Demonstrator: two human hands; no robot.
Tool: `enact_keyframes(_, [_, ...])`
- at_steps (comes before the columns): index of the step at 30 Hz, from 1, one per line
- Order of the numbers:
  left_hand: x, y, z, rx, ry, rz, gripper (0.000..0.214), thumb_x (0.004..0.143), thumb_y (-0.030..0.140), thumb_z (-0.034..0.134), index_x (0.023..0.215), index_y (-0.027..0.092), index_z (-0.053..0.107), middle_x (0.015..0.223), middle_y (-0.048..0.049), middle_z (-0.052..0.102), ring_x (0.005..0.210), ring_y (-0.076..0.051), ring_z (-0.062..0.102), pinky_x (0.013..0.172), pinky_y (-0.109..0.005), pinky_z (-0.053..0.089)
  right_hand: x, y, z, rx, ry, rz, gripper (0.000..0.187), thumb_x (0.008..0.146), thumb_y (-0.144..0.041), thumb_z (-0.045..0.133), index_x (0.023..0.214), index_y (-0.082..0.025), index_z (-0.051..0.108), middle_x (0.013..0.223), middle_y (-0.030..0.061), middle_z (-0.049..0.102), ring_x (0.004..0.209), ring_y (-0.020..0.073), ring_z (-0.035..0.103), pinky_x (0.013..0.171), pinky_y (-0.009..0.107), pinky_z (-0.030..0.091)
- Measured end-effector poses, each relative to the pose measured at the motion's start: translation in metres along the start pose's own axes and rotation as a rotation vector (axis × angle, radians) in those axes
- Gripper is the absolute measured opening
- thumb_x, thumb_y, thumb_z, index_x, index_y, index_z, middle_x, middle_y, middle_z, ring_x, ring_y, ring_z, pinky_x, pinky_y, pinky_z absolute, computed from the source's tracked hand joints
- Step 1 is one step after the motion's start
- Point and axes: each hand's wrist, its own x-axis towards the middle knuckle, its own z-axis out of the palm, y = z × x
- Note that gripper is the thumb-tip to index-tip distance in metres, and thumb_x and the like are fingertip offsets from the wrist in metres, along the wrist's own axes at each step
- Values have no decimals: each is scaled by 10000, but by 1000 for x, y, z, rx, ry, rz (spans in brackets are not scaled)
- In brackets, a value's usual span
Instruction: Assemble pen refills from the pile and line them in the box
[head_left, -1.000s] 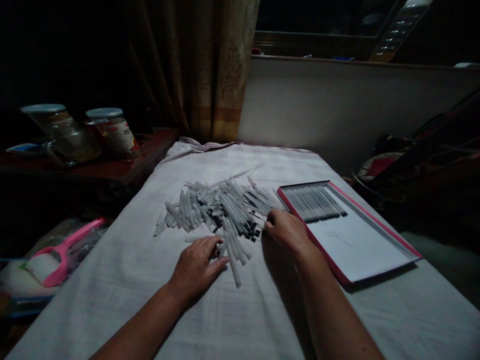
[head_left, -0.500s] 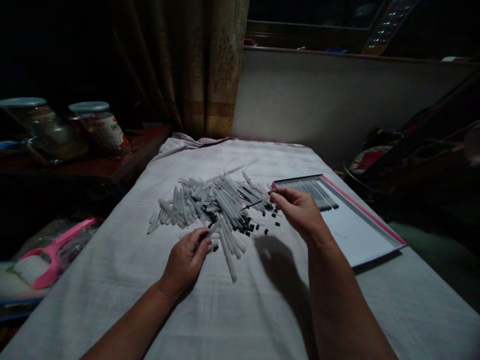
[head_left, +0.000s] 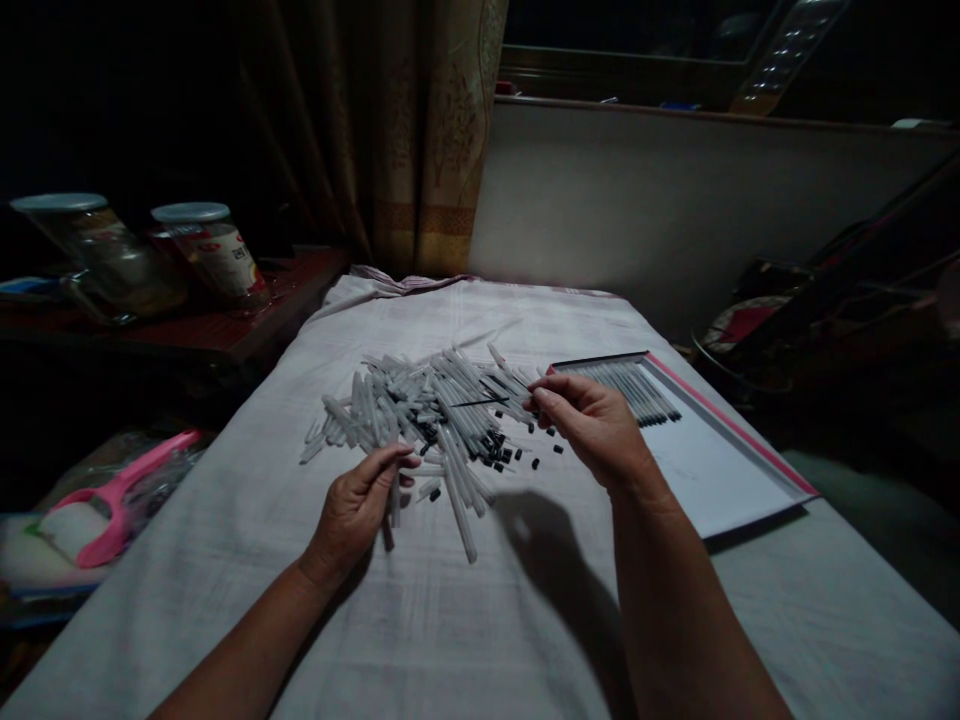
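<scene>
My left hand (head_left: 352, 510) is closed around a clear pen barrel (head_left: 395, 505), which points down in front of the pile. Pinched between the thumb and fingers of my right hand (head_left: 589, 420) is a thin dark pen refill (head_left: 480, 402), its slim end reaching left over the pile. Between and beyond both hands lies a heap of translucent pen barrels (head_left: 375, 400). Small black end pieces (head_left: 495, 448) are scattered along its right side. Right of my right hand, a shallow pink-edged box lid (head_left: 739, 425) holds a neat row of pens with dark tips (head_left: 634, 390).
A white cloth (head_left: 450, 620) covers the table. On a dark side table at left stand a lidded jar (head_left: 214, 255) and a glass jug (head_left: 120, 265). Lower left is a pink-handled item (head_left: 112, 500) beside plastic bags. A curtain (head_left: 442, 150) and wall are behind.
My left hand has lifted slightly and drawn a clear barrel upright out from the pile's front. My right hand has shifted a little left with the refill, which now lies more level.
</scene>
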Motion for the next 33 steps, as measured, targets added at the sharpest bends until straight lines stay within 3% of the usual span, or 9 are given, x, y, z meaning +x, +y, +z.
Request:
enact_keyframes(3, [2, 2, -3, 83, 37, 2, 448, 907, 514, 498, 1187, 178, 595, 1078, -110, 736, 905, -222, 720, 657, -306, 613, -2, -4, 2, 15, -28, -3, 269, 695, -411, 709, 771, -154, 688, 681, 46, 711, 561, 126, 599, 502, 245, 466])
enact_keyframes(8, [4, 0, -14, 425, 114, 152, 366, 895, 485, 525, 1041, 184, 676, 664, 0, 730, 575, -159, 696, 550, -242, 556, -7, -14, 3, 51, -90, 11, 242, 679, -383, 727, 757, -155, 701, 663, 44, 713, 535, 114, 575, 492, 243, 465])
enact_keyframes(12, [5, -2, -19, 613, 166, 300, 363, 912, 472, 496, 994, 189, 709, 564, 27, 693, 521, -144, 681, 536, -215, 507, -10, -21, 1, 72, -129, 9, 220, 681, -363, 730, 758, -158, 708, 645, 37, 708, 522, 109, 561, 491, 242, 462])
enact_keyframes(18, [6, -5, -17, 633, 138, 269, 360, 924, 454, 485, 1016, 182, 702, 556, 39, 691, 441, -124, 651, 493, -197, 473, -13, -23, -1, 32, -148, 4, 196, 697, -346, 718, 756, -159, 715, 648, 35, 706, 527, 110, 566, 482, 231, 452])
enact_keyframes(33, [6, -7, -18, 653, 120, 266, 383, 920, 478, 478, 1020, 191, 711, 563, 17, 702, 520, -157, 687, 528, -216, 486, -12, -19, 1, -54, -174, 10, 216, 720, -366, 702, 769, -156, 718, 664, 42, 711, 527, 111, 566, 484, 236, 457])
